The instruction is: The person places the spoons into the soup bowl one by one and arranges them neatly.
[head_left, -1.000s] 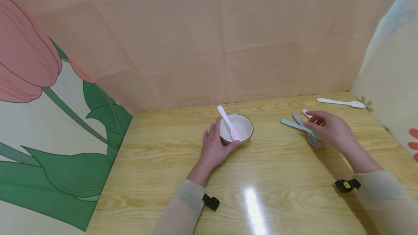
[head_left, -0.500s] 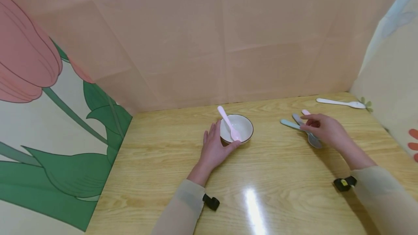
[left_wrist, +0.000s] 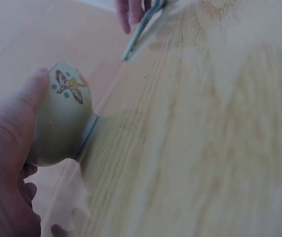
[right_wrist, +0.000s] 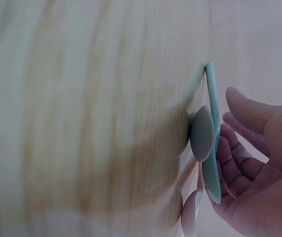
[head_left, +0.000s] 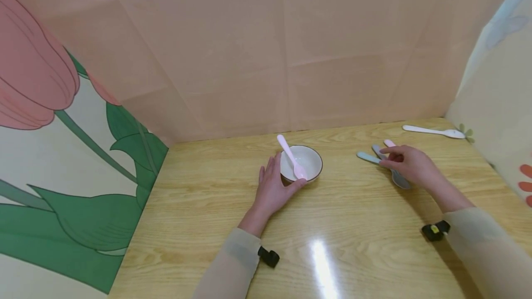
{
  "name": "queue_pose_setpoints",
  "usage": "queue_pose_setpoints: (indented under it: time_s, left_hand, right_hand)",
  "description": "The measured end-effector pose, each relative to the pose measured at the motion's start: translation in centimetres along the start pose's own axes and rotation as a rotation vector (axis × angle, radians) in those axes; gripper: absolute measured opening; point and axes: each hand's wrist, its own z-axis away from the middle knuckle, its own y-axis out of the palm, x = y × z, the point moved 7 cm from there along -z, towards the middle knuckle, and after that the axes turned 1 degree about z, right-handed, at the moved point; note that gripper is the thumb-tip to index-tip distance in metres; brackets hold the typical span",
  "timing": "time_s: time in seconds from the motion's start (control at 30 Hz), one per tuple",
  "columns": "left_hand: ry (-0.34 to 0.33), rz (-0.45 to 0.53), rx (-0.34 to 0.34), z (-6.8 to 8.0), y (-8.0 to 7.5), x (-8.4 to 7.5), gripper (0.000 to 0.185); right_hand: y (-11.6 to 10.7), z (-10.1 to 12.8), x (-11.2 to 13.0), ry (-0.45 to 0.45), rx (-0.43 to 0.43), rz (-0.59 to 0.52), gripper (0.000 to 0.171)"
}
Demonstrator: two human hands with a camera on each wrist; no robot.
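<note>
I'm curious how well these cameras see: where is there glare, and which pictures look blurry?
Head view: sharp overall, with a bright white streak of glare on the glossy light wooden table near its front edge. Left wrist view: the small cream bowl with a bird print is fairly clear, the far tabletop washed out. Right wrist view: wood grain smeared and soft; the pale blue-green plastic spoons are clearer.

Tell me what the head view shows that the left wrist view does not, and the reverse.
Only the head view shows the pink spoon leaning in the bowl, the white spoon far right, the tulip wall panel and both sleeves. Only the left wrist view shows the painted bird on the bowl's outer wall and its narrow foot. Both show the left hand against the bowl, the wooden table, and the right hand at the light blue spoon.
</note>
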Motion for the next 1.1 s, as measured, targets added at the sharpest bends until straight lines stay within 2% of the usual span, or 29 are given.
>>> queue_pose_setpoints:
  time_s: [0.63, 1.1]
  left_hand:
    - [0.001, 0.008, -0.001, 0.04, -0.05, -0.08, 0.116]
    - [-0.001, 0.018, 0.001, 0.01, -0.02, -0.06, 0.115]
  right_hand:
    - [0.35, -0.39, -0.01, 0.013, 0.040, -0.017, 0.039]
    - [0.74, -0.66, -0.70, 0.034, 0.047, 0.024, 0.035]
